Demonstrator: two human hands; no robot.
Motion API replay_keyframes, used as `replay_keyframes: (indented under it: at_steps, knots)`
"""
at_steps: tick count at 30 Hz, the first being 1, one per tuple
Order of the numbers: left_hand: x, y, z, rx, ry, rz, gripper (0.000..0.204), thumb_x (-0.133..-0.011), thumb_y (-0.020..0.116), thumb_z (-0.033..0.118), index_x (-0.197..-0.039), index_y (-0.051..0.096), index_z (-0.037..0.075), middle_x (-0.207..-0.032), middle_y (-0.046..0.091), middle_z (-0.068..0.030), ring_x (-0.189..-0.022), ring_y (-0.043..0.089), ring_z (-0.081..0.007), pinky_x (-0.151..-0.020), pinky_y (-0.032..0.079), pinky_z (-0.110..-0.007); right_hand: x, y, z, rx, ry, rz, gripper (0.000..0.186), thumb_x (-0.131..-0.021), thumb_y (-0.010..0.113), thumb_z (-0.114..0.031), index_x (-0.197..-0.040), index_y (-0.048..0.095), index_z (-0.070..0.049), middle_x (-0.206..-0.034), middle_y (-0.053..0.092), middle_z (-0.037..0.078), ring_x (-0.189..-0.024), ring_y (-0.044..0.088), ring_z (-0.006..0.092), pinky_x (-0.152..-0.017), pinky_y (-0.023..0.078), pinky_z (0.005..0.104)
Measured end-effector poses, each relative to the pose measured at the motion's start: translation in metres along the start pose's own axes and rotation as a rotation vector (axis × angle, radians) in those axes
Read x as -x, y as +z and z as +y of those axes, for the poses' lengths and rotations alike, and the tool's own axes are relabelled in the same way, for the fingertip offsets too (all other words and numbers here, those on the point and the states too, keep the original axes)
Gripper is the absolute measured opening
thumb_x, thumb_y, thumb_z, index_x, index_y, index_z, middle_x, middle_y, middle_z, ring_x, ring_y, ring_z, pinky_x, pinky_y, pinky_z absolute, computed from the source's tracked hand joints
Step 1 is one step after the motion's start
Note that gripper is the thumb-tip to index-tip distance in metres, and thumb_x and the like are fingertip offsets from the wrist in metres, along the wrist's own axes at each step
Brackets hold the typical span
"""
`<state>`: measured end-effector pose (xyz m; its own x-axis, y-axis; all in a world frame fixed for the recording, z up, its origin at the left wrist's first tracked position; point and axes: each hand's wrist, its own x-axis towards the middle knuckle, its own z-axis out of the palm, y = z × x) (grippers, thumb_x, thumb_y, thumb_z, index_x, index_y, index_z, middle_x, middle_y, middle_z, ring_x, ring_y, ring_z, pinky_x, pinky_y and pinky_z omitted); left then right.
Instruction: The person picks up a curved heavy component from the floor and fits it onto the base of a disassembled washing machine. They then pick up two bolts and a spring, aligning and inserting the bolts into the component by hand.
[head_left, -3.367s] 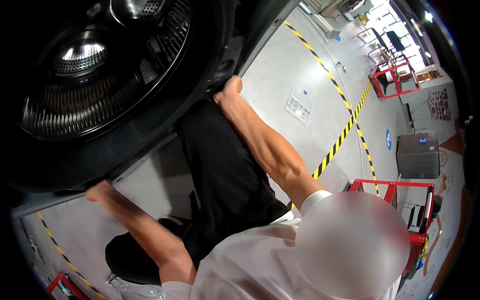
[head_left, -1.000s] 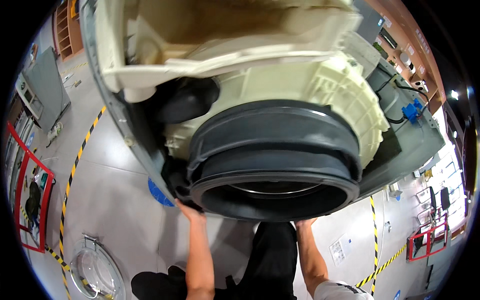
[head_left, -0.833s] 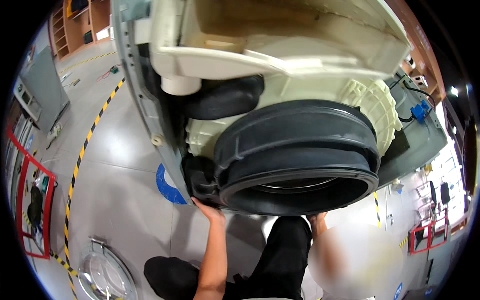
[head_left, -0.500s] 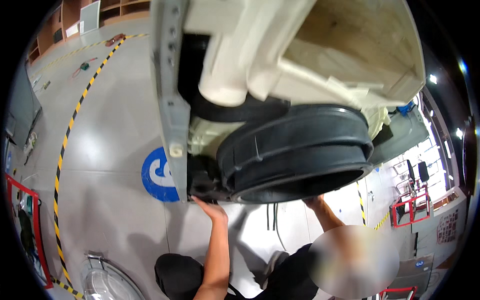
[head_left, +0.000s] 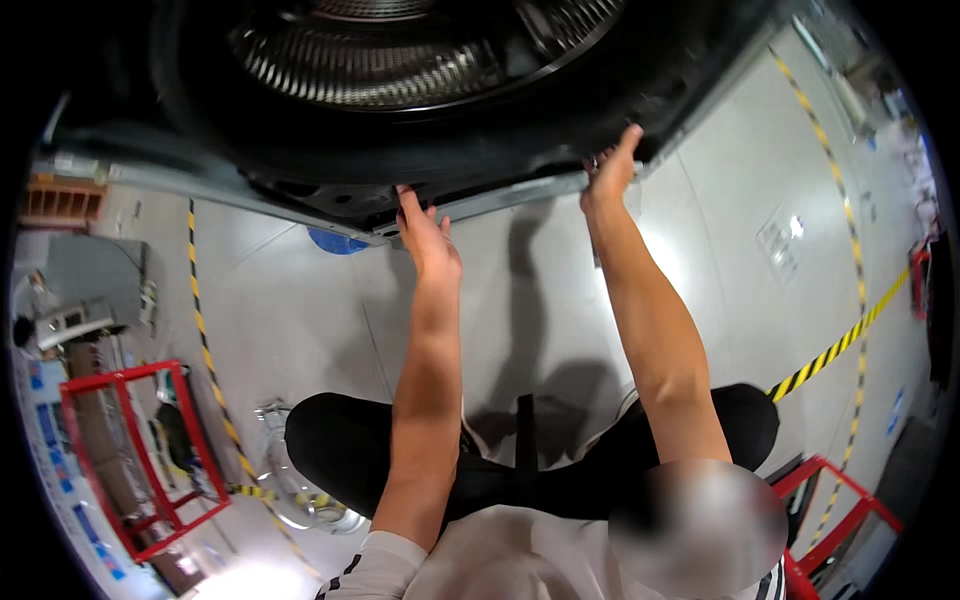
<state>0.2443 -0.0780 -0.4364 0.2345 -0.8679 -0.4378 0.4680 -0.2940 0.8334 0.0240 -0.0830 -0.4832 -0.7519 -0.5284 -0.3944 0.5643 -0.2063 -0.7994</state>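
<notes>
Left hand [head_left: 430, 240]: raised to bottom front edge of washing machine, near its corner, fingers loosely spread, index pointing up at black underside. Right hand [head_left: 612, 175]: farther right along same metal edge [head_left: 510, 203], fingers partly curled; cannot tell if gripping. Wide spacing likely to balance contact on machine. Washing machine far, ahead of person, dark front with ribbed drum [head_left: 380, 75] facing person. Near left, round glass door [head_left: 295, 490] on floor [head_left: 300, 310], beside knee, probably kept off walkway. Farther left, red frame [head_left: 122, 374].
</notes>
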Motion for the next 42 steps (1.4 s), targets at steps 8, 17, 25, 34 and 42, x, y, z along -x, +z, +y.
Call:
replay_keyframes:
  at_steps: [8,17,25,34,42]
  knots:
    - [0.05,0.061,0.005,-0.143,-0.001,-0.396,0.032,-0.087,0.056,0.031,-0.1,0.051,0.003,-0.108,0.054,-0.0121,-0.104,0.049,-0.0241,-0.096,0.038,-0.044,0.02,-0.01,0.047,-0.099,0.164,0.038,0.06,-0.079,0.058,-0.055,-0.111,0.051,-0.005,-0.095,0.053,0.004,-0.084,0.05,0.0124,-0.068,0.042,0.0269]
    - [0.033,0.076,0.062,-0.281,-0.131,-0.465,0.027,-0.09,0.051,0.024,-0.1,0.057,-0.001,-0.099,0.062,-0.0163,-0.099,0.057,-0.029,-0.091,0.046,-0.042,0.051,-0.003,0.048,-0.169,0.411,-0.118,0.074,-0.078,0.063,-0.046,-0.13,0.036,-0.002,-0.107,0.054,0.006,-0.087,0.051,0.014,-0.07,0.043,0.0266]
    - [0.017,0.118,0.126,-0.647,-0.241,-0.527,0.037,-0.094,0.038,0.026,-0.108,0.048,-0.007,-0.104,0.06,-0.024,-0.104,0.055,-0.032,-0.094,0.043,-0.044,0.051,0.0,0.035,-0.19,0.402,-0.201,0.081,-0.078,0.066,-0.041,-0.135,0.028,0.001,-0.118,0.05,0.014,-0.102,0.052,0.0207,-0.08,0.045,0.0318]
    - [0.014,0.13,0.134,-0.972,-0.227,-0.542,0.039,-0.094,0.039,0.031,-0.113,0.05,-0.001,-0.11,0.058,-0.0182,-0.103,0.056,-0.0247,-0.089,0.045,-0.035,0.044,-0.007,0.034,-0.12,0.388,-0.25,0.068,-0.079,0.066,-0.04,-0.127,0.038,0.0,-0.108,0.056,0.01,-0.097,0.055,0.0184,-0.078,0.045,0.0289]
    - [0.017,0.11,0.137,-1.199,-0.274,-0.697,0.054,-0.093,0.039,0.043,-0.117,0.048,-0.004,-0.104,0.061,-0.0125,-0.088,0.058,-0.016,-0.08,0.045,-0.03,0.046,-0.001,0.04,-0.114,0.371,-0.256,0.039,-0.081,0.064,-0.04,-0.102,0.054,-0.008,-0.095,0.06,0.002,-0.085,0.056,0.0124,-0.071,0.043,0.026]
